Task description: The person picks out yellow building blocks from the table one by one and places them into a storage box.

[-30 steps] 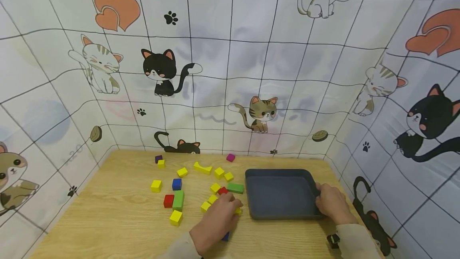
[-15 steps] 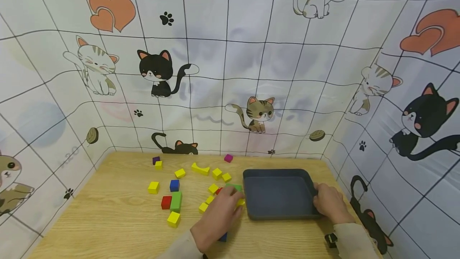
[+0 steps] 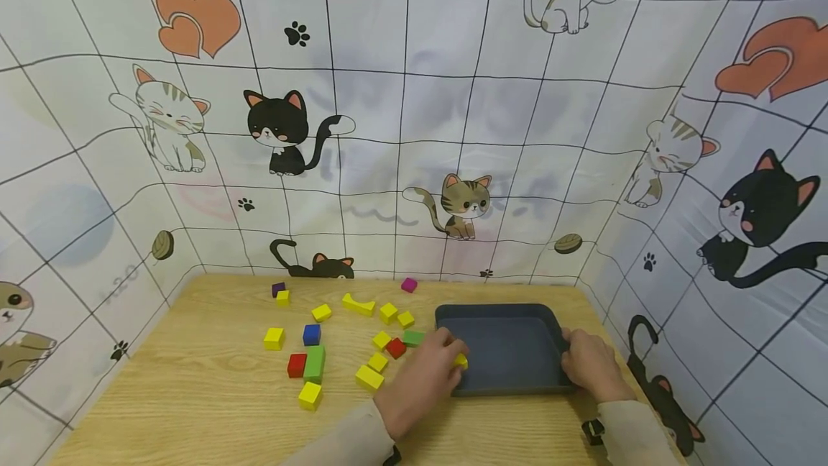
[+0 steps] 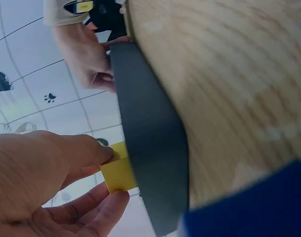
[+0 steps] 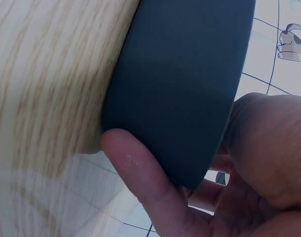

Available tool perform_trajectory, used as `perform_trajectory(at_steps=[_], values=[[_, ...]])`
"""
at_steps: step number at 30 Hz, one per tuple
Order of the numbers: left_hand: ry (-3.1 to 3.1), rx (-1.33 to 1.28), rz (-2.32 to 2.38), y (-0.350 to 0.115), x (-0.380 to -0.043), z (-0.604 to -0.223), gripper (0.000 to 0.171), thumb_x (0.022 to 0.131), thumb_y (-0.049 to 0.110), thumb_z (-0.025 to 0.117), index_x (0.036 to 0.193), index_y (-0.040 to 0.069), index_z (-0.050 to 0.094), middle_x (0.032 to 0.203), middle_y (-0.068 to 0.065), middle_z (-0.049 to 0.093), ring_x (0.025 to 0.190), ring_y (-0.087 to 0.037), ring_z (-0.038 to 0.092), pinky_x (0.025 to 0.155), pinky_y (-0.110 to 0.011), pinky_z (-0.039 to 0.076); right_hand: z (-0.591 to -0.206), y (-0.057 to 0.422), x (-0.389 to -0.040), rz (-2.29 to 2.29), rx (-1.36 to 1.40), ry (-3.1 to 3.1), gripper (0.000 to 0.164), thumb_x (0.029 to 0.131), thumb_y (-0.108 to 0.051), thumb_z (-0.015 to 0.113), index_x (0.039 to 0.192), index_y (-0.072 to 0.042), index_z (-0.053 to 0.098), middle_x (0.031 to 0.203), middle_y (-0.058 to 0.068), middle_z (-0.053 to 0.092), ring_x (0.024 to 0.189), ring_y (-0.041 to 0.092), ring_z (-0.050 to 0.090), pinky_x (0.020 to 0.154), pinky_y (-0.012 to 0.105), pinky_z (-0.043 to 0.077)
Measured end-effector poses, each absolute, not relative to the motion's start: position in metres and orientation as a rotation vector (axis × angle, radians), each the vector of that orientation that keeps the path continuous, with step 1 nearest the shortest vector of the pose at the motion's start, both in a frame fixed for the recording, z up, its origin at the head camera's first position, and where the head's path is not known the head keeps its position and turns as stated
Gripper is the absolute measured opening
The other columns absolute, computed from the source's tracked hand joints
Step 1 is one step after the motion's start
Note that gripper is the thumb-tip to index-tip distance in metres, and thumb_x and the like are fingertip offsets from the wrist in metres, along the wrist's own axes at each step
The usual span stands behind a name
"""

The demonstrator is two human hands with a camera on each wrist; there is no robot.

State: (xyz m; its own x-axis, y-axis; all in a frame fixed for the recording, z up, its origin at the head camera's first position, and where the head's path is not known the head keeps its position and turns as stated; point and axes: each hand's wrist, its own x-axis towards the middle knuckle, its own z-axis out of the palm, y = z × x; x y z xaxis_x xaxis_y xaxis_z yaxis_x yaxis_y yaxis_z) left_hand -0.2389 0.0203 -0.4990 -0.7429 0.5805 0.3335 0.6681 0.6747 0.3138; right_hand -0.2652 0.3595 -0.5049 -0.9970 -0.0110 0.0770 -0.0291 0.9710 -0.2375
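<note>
A dark grey rectangular tray (image 3: 511, 347) lies on the right part of the table. My left hand (image 3: 423, 380) is at its left rim and pinches a yellow block (image 3: 461, 361) between thumb and fingers. In the left wrist view that yellow block (image 4: 119, 173) appears at the tray's edge; whether they touch, I cannot tell. My right hand (image 3: 594, 365) grips the tray's right rim. The right wrist view has one finger against the outer wall (image 5: 175, 89) and the rest of the hand beyond the rim.
Left of the tray lie several loose blocks, among them a red block (image 3: 396, 347), a green block (image 3: 412, 337), a blue block (image 3: 312, 334) and a yellow bone-shaped piece (image 3: 359, 304). A magenta block (image 3: 409, 285) sits near the back edge. Cat-print cloth (image 3: 375, 164) encloses the table.
My left hand has moved right from among the blocks to the tray's left rim, bringing a yellow block along. The right hand stays on the tray, and the view has shifted slightly.
</note>
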Motion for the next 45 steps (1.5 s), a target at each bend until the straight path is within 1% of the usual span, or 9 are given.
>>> perform_trajectory(at_steps=[7,11,17,23,27,31,34,40,45], values=[[-2.706,-1.133,-0.469,0.032,-0.245,-0.508,0.023,0.093,0.013,0.074,0.115,0.02,0.072,0.104,0.005,0.058,0.088,-0.01,0.053,0.076,-0.012,0.048,-0.506,0.356,-0.268,0.366,0.015,-3.052,0.052,0.084,-0.002,0.061,0.134,0.01,0.055,0.12,0.034,0.061,0.105,0.055,0.057,0.085,0.069,0.043],[-2.717,-1.168,-0.389,0.034,-0.247,-0.508,0.027,0.091,0.009,0.075,0.115,0.021,0.073,0.104,0.004,0.059,0.088,-0.012,0.055,0.076,-0.013,0.049,-0.505,0.355,-0.269,0.361,0.019,-3.055,0.053,0.084,-0.003,0.062,0.134,0.01,0.055,0.119,0.034,0.061,0.101,0.054,0.059,0.082,0.067,0.045],[-2.744,-1.19,-0.372,0.032,-0.247,-0.503,0.03,0.091,0.012,0.076,0.118,0.021,0.071,0.107,0.004,0.061,0.093,-0.011,0.058,0.079,-0.015,0.05,-0.503,0.353,-0.269,0.365,0.034,-3.055,0.053,0.084,-0.002,0.063,0.135,0.011,0.054,0.121,0.032,0.061,0.101,0.054,0.059,0.08,0.068,0.044],[-2.738,-1.169,-0.483,0.023,-0.246,-0.498,0.031,0.093,0.018,0.075,0.123,0.02,0.069,0.11,0.005,0.057,0.097,-0.011,0.055,0.083,-0.015,0.05,-0.504,0.352,-0.269,0.372,0.027,-3.057,0.053,0.084,-0.002,0.062,0.135,0.011,0.054,0.123,0.032,0.061,0.103,0.054,0.058,0.083,0.069,0.043],[-2.734,-1.098,-0.56,0.01,-0.245,-0.492,0.03,0.095,0.023,0.073,0.124,0.021,0.067,0.111,0.006,0.054,0.095,-0.008,0.054,0.08,-0.014,0.05,-0.503,0.352,-0.269,0.367,0.026,-3.058,0.053,0.083,-0.001,0.062,0.134,0.012,0.054,0.122,0.032,0.061,0.103,0.054,0.058,0.083,0.069,0.043],[-2.691,-0.99,-0.511,-0.007,-0.249,-0.485,0.03,0.096,0.029,0.071,0.124,0.021,0.067,0.114,0.003,0.059,0.094,-0.011,0.057,0.075,-0.02,0.052,-0.504,0.353,-0.269,0.357,0.033,-3.054,0.053,0.083,-0.002,0.062,0.134,0.011,0.054,0.122,0.032,0.061,0.102,0.054,0.058,0.082,0.068,0.044],[-2.684,-0.883,-0.456,-0.024,-0.255,-0.483,0.033,0.095,0.032,0.072,0.125,0.021,0.067,0.117,0.0,0.061,0.096,-0.015,0.058,0.074,-0.025,0.054,-0.506,0.355,-0.269,0.352,0.04,-3.048,0.053,0.083,-0.002,0.062,0.134,0.011,0.055,0.121,0.031,0.062,0.101,0.054,0.059,0.081,0.068,0.044],[-2.735,-0.654,-0.427,-0.068,-0.268,-0.481,0.036,0.093,0.035,0.072,0.127,0.023,0.066,0.119,-0.001,0.059,0.095,-0.016,0.058,0.07,-0.026,0.054,-0.506,0.357,-0.268,0.358,0.04,-3.055,0.053,0.083,-0.002,0.061,0.134,0.011,0.055,0.122,0.031,0.061,0.102,0.055,0.058,0.081,0.069,0.043],[-2.768,-0.483,-0.416,-0.11,-0.279,-0.478,0.037,0.094,0.034,0.071,0.129,0.022,0.065,0.124,-0.004,0.059,0.102,-0.021,0.06,0.078,-0.033,0.056,-0.506,0.358,-0.266,0.35,0.035,-3.053,0.053,0.083,-0.002,0.062,0.133,0.011,0.055,0.122,0.032,0.061,0.101,0.054,0.058,0.079,0.067,0.044]])
